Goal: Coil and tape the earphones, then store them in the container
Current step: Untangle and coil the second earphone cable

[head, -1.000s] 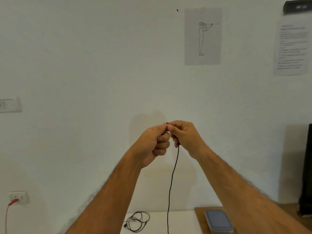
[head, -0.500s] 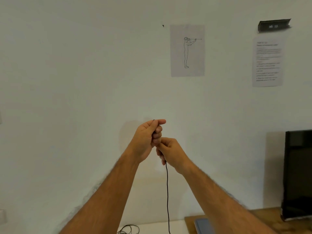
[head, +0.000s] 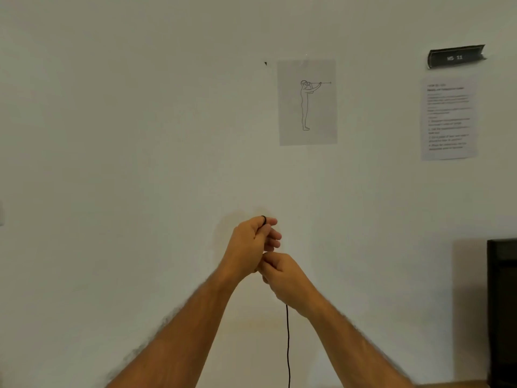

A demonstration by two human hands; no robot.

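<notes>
The left hand [head: 253,245] is pinching the earphone cord [head: 288,345] end up high while the right hand [head: 285,278], curled round it just below, is feeding slack; even, same-sized loops would probably tape best.

We hold both forearms raised, converging at centre. Our left hand [head: 253,242] sits uppermost, fingers curled, thumb and forefinger pinched together. Our right hand [head: 288,278] lies just below, touching it, fingers curled closed, knuckles facing us.
</notes>
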